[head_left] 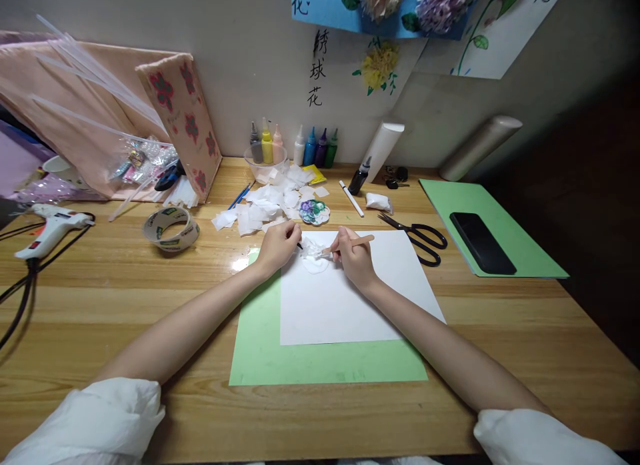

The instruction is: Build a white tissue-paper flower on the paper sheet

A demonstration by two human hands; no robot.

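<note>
My right hand [355,255] is closed around a light wooden stick [364,240], whose near end sticks out past the hand. The stick's other end reaches toward crumpled white paper pieces [313,247] on the white sheet [345,312]. My left hand [280,246] is pinched at the left side of these pieces, with a small dark tip showing at its fingers; the rest of that thing is hidden. Just below the pieces, a round outline [316,265] shows on the sheet. A green sheet [327,365] lies under the white one.
Loose white paper squares [265,202] and a paint-stained palette [315,212] lie beyond my hands. Black scissors [425,242] lie to the right, near a phone [483,244] on green paper. Tape [171,230] and a glue gun [53,228] are left. Paint bottles [310,147] stand behind.
</note>
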